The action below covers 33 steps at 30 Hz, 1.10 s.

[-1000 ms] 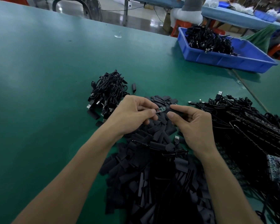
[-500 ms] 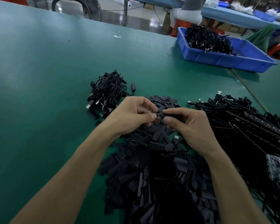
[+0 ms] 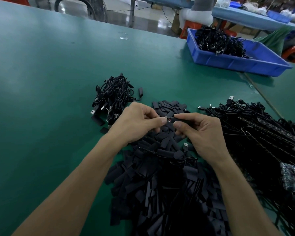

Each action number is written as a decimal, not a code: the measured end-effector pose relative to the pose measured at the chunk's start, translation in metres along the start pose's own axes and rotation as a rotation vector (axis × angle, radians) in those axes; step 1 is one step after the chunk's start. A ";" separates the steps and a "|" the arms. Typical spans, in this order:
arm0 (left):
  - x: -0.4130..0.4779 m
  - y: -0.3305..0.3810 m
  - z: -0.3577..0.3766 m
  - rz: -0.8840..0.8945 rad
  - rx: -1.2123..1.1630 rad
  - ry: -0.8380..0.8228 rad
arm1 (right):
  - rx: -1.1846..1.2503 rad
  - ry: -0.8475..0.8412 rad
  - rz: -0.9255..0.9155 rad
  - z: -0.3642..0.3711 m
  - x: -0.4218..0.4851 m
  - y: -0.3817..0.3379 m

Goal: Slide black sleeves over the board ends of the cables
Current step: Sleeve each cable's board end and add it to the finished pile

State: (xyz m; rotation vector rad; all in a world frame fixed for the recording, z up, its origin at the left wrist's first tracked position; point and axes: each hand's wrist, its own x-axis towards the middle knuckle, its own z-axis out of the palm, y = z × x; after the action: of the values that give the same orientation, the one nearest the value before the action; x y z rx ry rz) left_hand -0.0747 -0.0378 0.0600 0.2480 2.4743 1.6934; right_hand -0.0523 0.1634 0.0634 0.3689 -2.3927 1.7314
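My left hand [image 3: 138,122] pinches the small board end [image 3: 168,119] of a black cable between thumb and fingers. Facing it, my right hand [image 3: 200,133] pinches a black sleeve [image 3: 183,120] whose open end meets the board; only a sliver of board shows between the two. The cable's USB plug [image 3: 186,145] lies just below my right hand. Both hands hover over a big heap of loose black sleeves [image 3: 162,193]. To the right lies a tangle of black cables with bare boards [image 3: 262,142].
A smaller bundle of black cables [image 3: 113,99] sits left of my hands on the green table [image 3: 41,99]. A blue tray [image 3: 242,61] holding more cables stands at the back right. A seated person is at a farther bench behind it.
My right hand has moved left toward my left hand with the sleeve. The board, plainly visible a second ago, is now mostly covered by the sleeve.
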 end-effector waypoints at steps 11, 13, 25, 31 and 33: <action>-0.003 0.004 0.001 -0.004 -0.024 -0.037 | -0.018 0.033 -0.014 0.002 -0.002 0.004; -0.003 0.005 0.002 -0.009 -0.035 -0.038 | -0.015 0.050 -0.022 0.003 -0.003 0.005; -0.003 0.004 -0.001 0.019 -0.027 -0.081 | 0.017 -0.008 0.004 0.006 -0.003 0.002; -0.004 0.005 0.001 0.030 -0.015 -0.075 | 0.023 0.028 0.010 0.008 -0.003 0.002; -0.004 0.005 0.002 0.034 -0.025 -0.066 | 0.042 0.111 0.026 0.013 -0.004 0.003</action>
State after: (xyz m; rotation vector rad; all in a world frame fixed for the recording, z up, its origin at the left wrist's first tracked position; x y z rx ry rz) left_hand -0.0704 -0.0347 0.0640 0.3396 2.4135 1.6998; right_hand -0.0493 0.1528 0.0557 0.2411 -2.2971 1.7670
